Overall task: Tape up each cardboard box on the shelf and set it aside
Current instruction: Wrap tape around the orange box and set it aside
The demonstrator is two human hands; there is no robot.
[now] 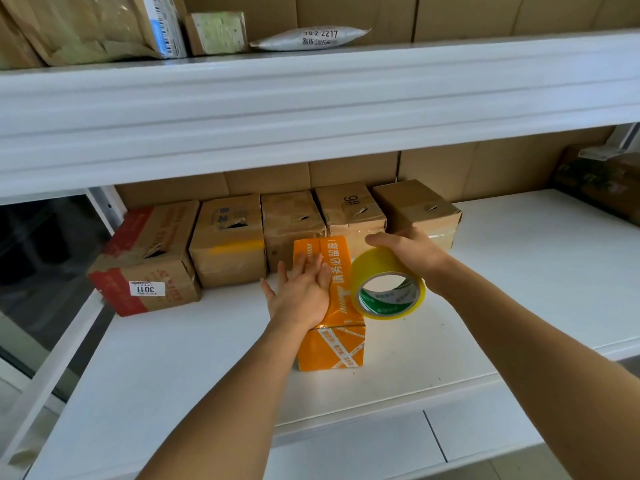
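Atop the orange box (pixel 330 306), the left hand (pixel 301 292) presses flat, fingers straight; right hand (pixel 408 252) curls around the tape roll (pixel 386 284) just beside it and should pull the strip taut along the seam

Left hand (pixel 300 295): bare, no glove, no ring or watch showing.
Right hand (pixel 410 252): bare, no glove, nothing worn at the wrist.
Forearms: both bare along their whole visible length, no sleeve in view.
Fingernails: short, unpainted on the left fingers.

Right fingertips (pixel 408 237) behind tape roll (pixel 388 284)
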